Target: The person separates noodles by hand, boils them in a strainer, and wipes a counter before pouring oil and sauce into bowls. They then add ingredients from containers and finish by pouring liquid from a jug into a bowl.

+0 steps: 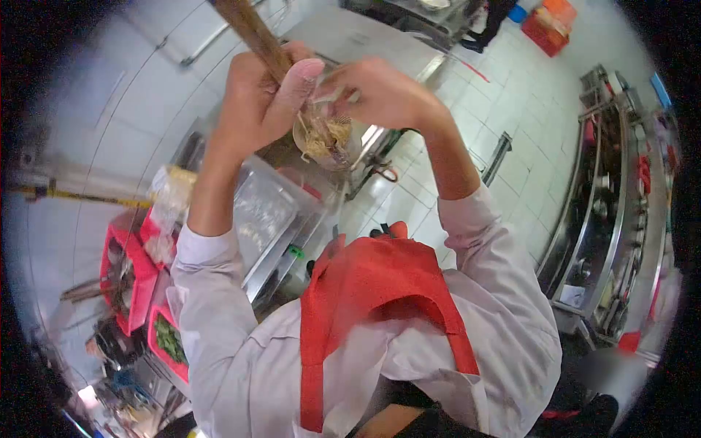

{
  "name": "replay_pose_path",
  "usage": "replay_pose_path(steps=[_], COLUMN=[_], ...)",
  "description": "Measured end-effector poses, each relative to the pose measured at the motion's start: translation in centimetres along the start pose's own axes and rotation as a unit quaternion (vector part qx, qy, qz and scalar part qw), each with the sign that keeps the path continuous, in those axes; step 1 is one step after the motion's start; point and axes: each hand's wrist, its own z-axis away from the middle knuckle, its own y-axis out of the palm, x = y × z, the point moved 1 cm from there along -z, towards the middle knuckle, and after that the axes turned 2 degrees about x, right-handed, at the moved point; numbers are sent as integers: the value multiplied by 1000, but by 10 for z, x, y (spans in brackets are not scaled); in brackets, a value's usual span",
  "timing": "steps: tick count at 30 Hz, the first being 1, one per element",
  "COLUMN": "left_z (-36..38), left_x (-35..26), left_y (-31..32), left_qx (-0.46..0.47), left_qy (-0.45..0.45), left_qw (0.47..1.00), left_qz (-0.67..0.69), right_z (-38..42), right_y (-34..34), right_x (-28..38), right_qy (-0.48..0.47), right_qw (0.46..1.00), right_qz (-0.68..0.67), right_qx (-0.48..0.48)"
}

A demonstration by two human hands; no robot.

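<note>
My left hand is raised and wrapped around a thick wooden stick, which slants from the top edge down past its thumb. Below the hands sits a round bowl with pale yellow, noodle-like strands in it. The lower end of the stick reaches down over the strands. My right hand is beside the stick, above the bowl, its fingers bent in toward the stick. Those fingers are blurred, and what they pinch is hidden.
A clear plastic tub stands left of the bowl. Red baskets, one holding green leaves, are at the lower left. A steel shelf rack lines the right side. Across the tiled floor stands a red and orange crate.
</note>
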Motion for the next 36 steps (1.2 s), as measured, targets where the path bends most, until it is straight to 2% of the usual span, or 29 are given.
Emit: replay_pose_path(steps=[1,2,3,5,6,8,9,11,12,14,15,16,17,18,19,21,22,23,25,26,27,29,30,32,33,34,36], left_z=[-10,-21,-31,-48,-54,-67,-76,-93,-101,-109,-113,-117,-123,-131,-138,-154,-161,-163,-174,-176,-177,-181,-181,-181,-195,-205,-220], left_x=[7,11,13,18,23,34,36,34,34,46,54,62,64,66,67,74,80,89,115,122,125,143,152,160,157,156,153], left_y=[14,25,35,53,62,82,90,106,112,119,120,127,130,133,134,135,135,136,135,132,129,126,128,139,147,148,150], left_qx=[-4,5,8,39,42,107,119,217,244,218,190,160,152,170,189,219,251,246,84,74,50,12,1,-8,44,71,135], left_qy=[-29,-37,-32,-95,-94,-24,-22,100,36,-9,-51,-40,-49,-37,-25,-58,-88,-91,-105,-111,-127,-142,-154,-183,-137,-116,-86], left_qw=[999,998,998,995,995,994,992,970,969,976,980,980,982,982,980,974,964,965,988,988,989,990,988,983,989,990,984], left_qz=[35,44,50,15,17,27,32,-40,18,25,30,112,105,77,49,31,24,18,78,76,51,20,23,33,-13,-41,-74], right_z=[18,35,49,75,83,83,75,50,48,40,38,39,38,35,32,19,11,5,-16,-23,-23,-29,-36,-39,-50,-69,-103], right_y=[-21,-36,-45,-49,-42,-25,-13,38,41,43,32,13,-4,-12,-18,-27,-31,-35,-48,-50,-50,-61,-61,-48,-41,-35,-9], right_x=[-13,-28,-42,-75,-94,-125,-140,-202,-207,-217,-216,-206,-198,-192,-188,-199,-209,-218,-250,-261,-275,-315,-322,-321,-317,-305,-292], right_qy=[-22,27,33,171,193,162,145,86,91,45,40,9,-21,-28,-20,-24,-29,-31,-30,-25,-22,66,63,-63,-66,-282,-488], right_qw=[999,995,995,969,969,974,974,966,964,918,917,917,914,912,942,957,951,942,912,893,889,931,930,975,973,921,812], right_qz=[-6,-47,-42,-132,-89,-73,-61,-226,-230,-382,-388,-397,-404,-409,-321,-221,-265,-310,-400,-444,-451,-339,-339,-203,-210,-268,-319], right_qx=[-49,-82,-84,-123,-125,-144,-164,-95,-95,-96,-86,-45,-6,0,93,185,153,123,83,60,71,118,128,65,70,21,-29])
